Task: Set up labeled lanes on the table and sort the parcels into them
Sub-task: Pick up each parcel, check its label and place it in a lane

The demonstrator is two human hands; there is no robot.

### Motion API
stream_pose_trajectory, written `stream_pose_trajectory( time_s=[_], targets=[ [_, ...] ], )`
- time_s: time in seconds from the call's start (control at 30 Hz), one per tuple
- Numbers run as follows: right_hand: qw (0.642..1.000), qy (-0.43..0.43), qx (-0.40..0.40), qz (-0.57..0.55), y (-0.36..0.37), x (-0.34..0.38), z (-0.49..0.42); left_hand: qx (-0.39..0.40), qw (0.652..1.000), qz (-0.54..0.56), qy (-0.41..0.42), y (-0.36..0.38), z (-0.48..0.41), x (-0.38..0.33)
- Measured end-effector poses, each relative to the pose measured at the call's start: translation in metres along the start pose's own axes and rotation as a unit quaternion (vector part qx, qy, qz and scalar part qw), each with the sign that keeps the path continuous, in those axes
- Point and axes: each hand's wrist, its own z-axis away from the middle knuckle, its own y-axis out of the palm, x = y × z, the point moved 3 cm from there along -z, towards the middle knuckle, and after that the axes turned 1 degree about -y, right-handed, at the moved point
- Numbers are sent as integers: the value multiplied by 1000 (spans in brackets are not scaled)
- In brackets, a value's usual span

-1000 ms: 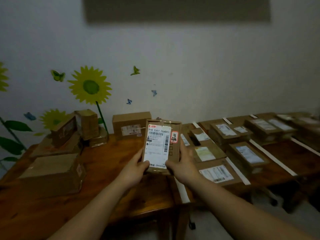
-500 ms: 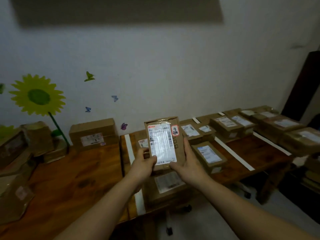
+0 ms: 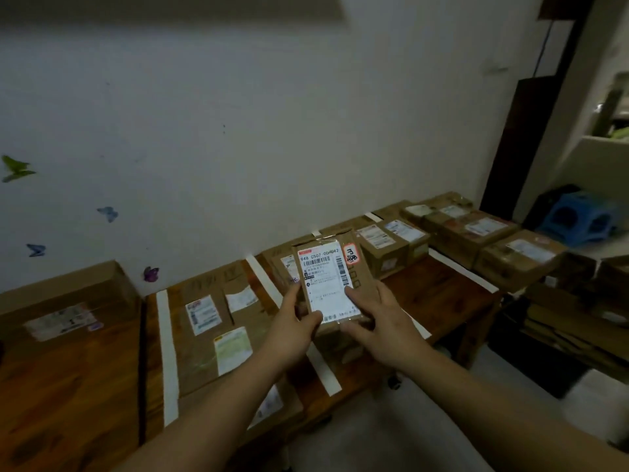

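Both hands grasp a small cardboard parcel [image 3: 335,284], the left hand [image 3: 292,330] on its lower left edge and the right hand [image 3: 384,321] on its lower right. The parcel is lifted above the wooden bench [image 3: 439,294], its shipping label [image 3: 325,284] facing up. White tape strips [image 3: 166,352] divide the bench into lanes where other parcels [image 3: 211,332] lie.

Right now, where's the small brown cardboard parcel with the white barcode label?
Head view, centre: the small brown cardboard parcel is held up off the wooden table between both hands, left hand and right hand.
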Motion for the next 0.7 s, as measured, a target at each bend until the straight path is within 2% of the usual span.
stream_pose_trajectory(
  time_s=[0.1, 0.33, 0.4, 0.47, 0.53, 0.6, 0.63, 0.7],
  targets=[
    [998, 11, 25, 58, 2, -23, -20, 14, 1000, -4, 3, 5, -31, 2],
    [993, 40, 9, 108, -23, -69, -62, 60, 998, -18, 4, 35, -95, -3],
    [993, 56, 6, 100, -30, -84, -73, 50, 996, -70, -14, 42, -112, 7],
    [994, 56, 20, 93, -38, -103, -83, 44, 984, -171, -18, 48, -124, 21],
    [994, 52, 44, 89, -46, -127, -94, 70, 947, -314, 1, 59, -130, 38],
    [992, 49, 80, 84, -52, -148, -102, 111, 879, -463, 14, 77, -129, 60],
    [991, 44, 95, 78, -55, -158, -106, 131, 854, -503, 0, 87, -130, 73],
    [991, 35, 112, 69, -59, -174, -113, 160, 833, -526, -58, 103, -129, 97]
  ],
)
